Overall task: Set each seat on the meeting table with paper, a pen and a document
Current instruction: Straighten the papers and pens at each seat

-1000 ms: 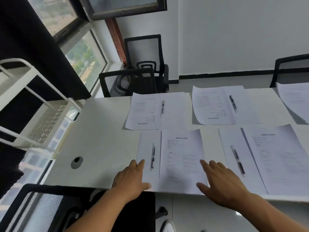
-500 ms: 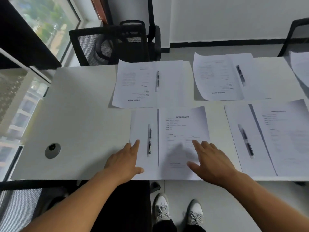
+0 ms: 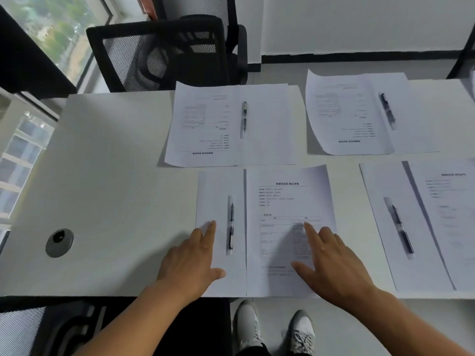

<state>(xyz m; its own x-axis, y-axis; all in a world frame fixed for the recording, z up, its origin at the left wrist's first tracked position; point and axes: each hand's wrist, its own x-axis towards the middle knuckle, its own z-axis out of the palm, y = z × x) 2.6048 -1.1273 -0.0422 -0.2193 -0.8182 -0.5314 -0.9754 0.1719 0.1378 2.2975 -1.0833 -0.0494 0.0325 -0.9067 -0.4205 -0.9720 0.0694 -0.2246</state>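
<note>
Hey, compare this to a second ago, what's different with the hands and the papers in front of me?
Little has changed. The view tipped downward, so shoes now show under the table edge. The left hand still rests flat on the blank paper beside the pen; the right hand still rests on the printed document. Nothing was picked up or let go, and the other place settings lie as before.
</note>
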